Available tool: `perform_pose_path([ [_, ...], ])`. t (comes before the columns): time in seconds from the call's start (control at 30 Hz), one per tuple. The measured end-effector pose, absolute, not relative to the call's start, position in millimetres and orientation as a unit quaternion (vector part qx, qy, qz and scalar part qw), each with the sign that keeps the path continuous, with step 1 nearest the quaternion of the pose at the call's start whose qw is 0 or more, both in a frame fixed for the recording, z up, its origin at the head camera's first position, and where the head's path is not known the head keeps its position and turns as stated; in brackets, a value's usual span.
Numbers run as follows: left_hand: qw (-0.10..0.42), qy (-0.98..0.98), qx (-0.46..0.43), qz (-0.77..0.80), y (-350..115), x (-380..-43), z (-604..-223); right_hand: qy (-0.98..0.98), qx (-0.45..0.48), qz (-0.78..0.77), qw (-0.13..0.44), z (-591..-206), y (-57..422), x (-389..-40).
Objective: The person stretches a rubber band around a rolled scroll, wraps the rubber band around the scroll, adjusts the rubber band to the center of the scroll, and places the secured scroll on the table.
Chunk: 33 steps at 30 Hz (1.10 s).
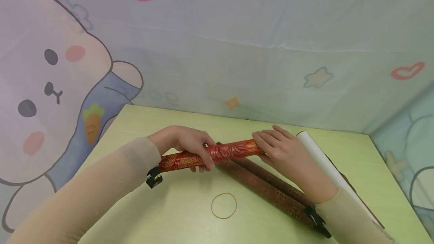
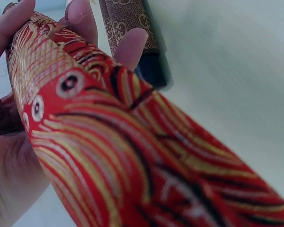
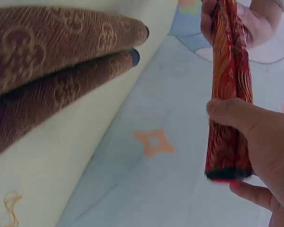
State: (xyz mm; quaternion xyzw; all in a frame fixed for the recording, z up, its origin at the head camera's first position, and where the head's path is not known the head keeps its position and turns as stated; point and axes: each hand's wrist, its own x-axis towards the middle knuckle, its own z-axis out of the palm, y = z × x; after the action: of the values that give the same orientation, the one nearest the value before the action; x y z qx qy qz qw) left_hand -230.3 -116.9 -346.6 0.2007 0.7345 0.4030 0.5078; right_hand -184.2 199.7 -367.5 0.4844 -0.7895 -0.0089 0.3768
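Note:
A red and gold patterned roll (image 1: 230, 151) is held aslant above the table between both hands. My left hand (image 1: 191, 142) grips it left of its middle, thumb on the near side and fingertips showing underneath. Around its right end curls my right hand (image 1: 283, 151). In the right wrist view the roll (image 3: 223, 71) shows a lengthwise groove and a dark end beside the right hand (image 3: 274, 151). Below, two brown rolls (image 1: 264, 185) with gold flower patterns lie side by side on the table, partly covered by the right forearm.
A thin yellowish rubber band (image 1: 223, 205) lies in a ring on the pale yellow table (image 1: 183, 206). Along the right side rests a long white roll (image 1: 332, 172) with a dark edge beside it. A printed cloth (image 1: 217, 48) hangs behind the table.

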Motion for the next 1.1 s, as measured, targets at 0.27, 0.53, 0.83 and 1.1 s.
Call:
perform_pose_path([
  [0.27,0.503,0.751,0.201,0.379,-113.4,-232.6,-342.4,-0.816,0.469,-0.001,0.337,-367.2,212.9,-175.5],
  [0.53,0.513,0.743,0.193,0.384,-110.0,-231.3,-344.3,-0.807,0.471,-0.014,0.354,-371.4,202.8,-181.4],
  [0.83,0.507,0.753,0.209,0.364,-102.4,-232.4,-333.9,-0.832,0.448,-0.007,0.326,-362.3,215.2,-171.7],
  [1.1,0.516,0.748,0.203,0.363,-105.0,-231.4,-335.0,-0.833,0.449,-0.006,0.323,-370.5,203.8,-178.4],
])
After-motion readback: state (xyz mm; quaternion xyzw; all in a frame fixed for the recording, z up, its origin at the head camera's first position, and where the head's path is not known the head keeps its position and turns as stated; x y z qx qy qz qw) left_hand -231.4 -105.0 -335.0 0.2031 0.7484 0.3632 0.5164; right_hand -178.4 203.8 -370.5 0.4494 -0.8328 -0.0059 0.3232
